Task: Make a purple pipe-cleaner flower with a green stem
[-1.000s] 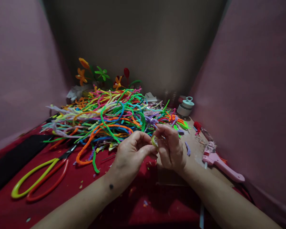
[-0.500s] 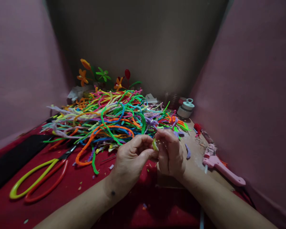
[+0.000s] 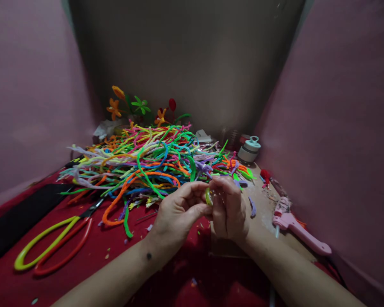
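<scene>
My left hand [image 3: 179,211] and my right hand [image 3: 228,209] meet over the red cloth [image 3: 92,273], fingers pinched together. Between the fingertips sits a small yellow-green curled pipe-cleaner piece [image 3: 208,196], gripped by both hands. Just behind the hands lies a big heap of pipe cleaners in many colours [image 3: 147,160]. Most of the small piece is hidden by my fingers.
Scissors with yellow and red handles [image 3: 54,245] lie at the left on the cloth. A pink glue gun [image 3: 294,226] rests at the right on a brown board [image 3: 262,200]. Pipe-cleaner flowers [image 3: 137,106] stand at the back, with a small grey-and-mint spool [image 3: 249,150] nearby. Pink walls close both sides.
Both hands stay together on the yellow-green piece, with fingers shifting a little around it. The view has tipped slightly, so everything sits a bit lower in the frame.
</scene>
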Tool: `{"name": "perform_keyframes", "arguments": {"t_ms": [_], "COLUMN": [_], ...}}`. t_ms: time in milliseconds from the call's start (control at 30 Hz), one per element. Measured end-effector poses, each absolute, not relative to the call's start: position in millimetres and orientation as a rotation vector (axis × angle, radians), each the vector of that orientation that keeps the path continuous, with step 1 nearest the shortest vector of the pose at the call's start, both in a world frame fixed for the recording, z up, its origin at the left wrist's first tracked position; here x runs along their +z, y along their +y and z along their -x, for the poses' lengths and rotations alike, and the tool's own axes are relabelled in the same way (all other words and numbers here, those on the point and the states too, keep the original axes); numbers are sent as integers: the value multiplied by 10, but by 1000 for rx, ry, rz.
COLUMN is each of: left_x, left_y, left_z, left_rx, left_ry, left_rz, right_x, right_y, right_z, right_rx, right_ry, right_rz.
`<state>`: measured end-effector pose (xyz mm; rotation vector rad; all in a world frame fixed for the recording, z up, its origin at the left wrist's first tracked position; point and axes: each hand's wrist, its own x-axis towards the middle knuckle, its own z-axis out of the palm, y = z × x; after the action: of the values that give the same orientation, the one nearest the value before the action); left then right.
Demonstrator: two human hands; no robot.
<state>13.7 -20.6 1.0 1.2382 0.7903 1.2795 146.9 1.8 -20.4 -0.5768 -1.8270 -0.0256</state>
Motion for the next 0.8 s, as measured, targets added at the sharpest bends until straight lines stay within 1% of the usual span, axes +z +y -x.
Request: {"name": "perform_keyframes", "arguments": {"t_ms": [200,333,433,500,633,700,800], "left_x": [32,4,-26,-39,-27,-2,33], "left_y": [-154,-111,-118,-132,-135,-121,-112], "left_z": [-44,-37,-60,-63,-8,28,51], "left_rx": [1192,1085,1104,1079,807,693,615], "left_ry": [739,798,902,917,774,740,743], "left_rz": [-1167,-1216,-1222,-1131,-847,-777,-757], "right_x": [-212,-198,-176,-162,-138,-136,-146], "right_y": [-7,-16,1,26,66,63,28], "right_z": [-1454,-1432,-1433,-1444,-1472,-1476,-1471], "right_rx": [6,-28,-110,-225,-420,-452,-434], "right_ry": [-1851,-1880,-1925,-1938,-1960,-1966,-1965], "right_rz": [547,496,480,497,512,467,421]}}
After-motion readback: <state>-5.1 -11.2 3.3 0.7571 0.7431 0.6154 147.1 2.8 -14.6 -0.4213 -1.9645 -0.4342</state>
